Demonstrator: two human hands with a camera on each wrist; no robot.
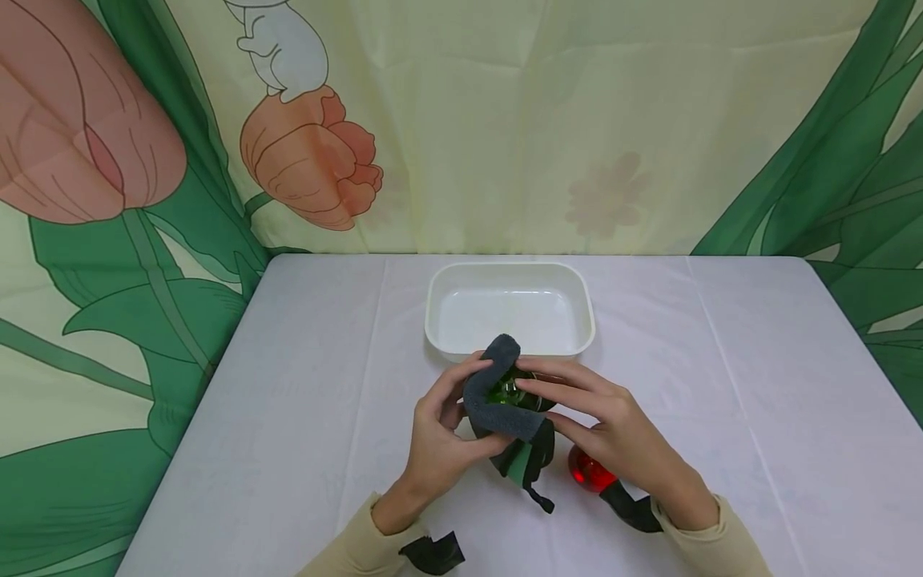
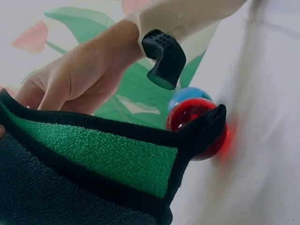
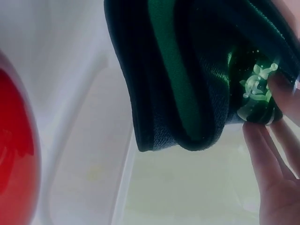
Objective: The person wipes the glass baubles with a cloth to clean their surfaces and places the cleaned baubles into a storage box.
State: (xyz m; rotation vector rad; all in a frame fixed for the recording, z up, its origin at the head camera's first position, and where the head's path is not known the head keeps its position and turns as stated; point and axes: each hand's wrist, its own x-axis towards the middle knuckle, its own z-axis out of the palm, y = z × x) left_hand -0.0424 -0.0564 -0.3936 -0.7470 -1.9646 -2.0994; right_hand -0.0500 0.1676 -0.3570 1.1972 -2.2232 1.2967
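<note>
Left hand (image 1: 441, 441) is gripping black-edged cloth (image 1: 496, 417); nearer right hand (image 1: 607, 410) is pinching translucent green ball (image 1: 508, 392), lying leftward within the fold.

Head view: from above the near side, facing far and down across the table (image 1: 303, 401). Wrist views: close-up — the left faces right, the right faces the far tray (image 1: 508, 312); both share the green-striped cloth (image 2: 98, 152).
</note>
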